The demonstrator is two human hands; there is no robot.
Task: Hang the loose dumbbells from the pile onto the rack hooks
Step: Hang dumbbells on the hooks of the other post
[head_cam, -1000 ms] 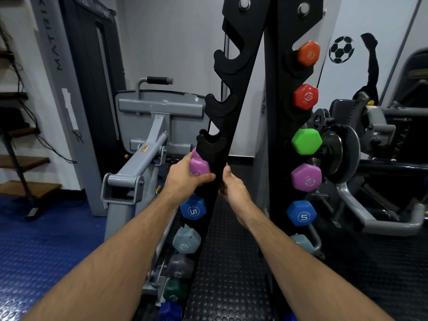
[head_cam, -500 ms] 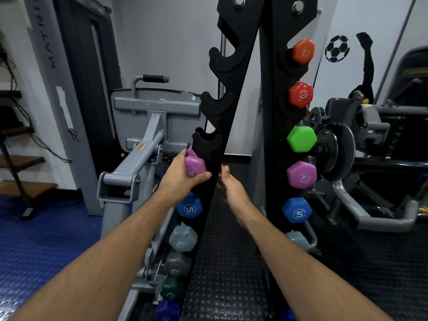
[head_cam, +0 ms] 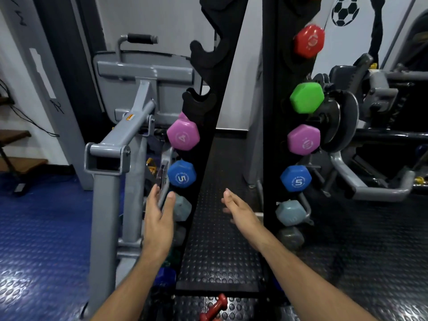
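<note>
A pink dumbbell marked 4 (head_cam: 183,135) hangs on the left upright of the black rack (head_cam: 228,72), above a blue 5 dumbbell (head_cam: 181,174). Empty hooks (head_cam: 199,98) sit above the pink one. My left hand (head_cam: 159,216) is open below it, fingers apart, in front of a pale teal dumbbell (head_cam: 183,208). My right hand (head_cam: 238,210) is open too, between the two uprights and holding nothing. A loose red dumbbell (head_cam: 214,306) lies on the floor at the rack's foot. The right upright carries red (head_cam: 309,41), green (head_cam: 306,97), pink (head_cam: 303,139) and blue (head_cam: 296,178) dumbbells.
A grey weight machine (head_cam: 115,154) stands close on the left of the rack. Another machine with a black plate (head_cam: 342,119) and grey bars is on the right. The floor is black studded rubber (head_cam: 220,239), with blue matting (head_cam: 39,228) at the left.
Both hands have let go of the pink dumbbell, which now hangs on its hook, and have dropped lower. The view has tilted down, showing the red dumbbell on the floor.
</note>
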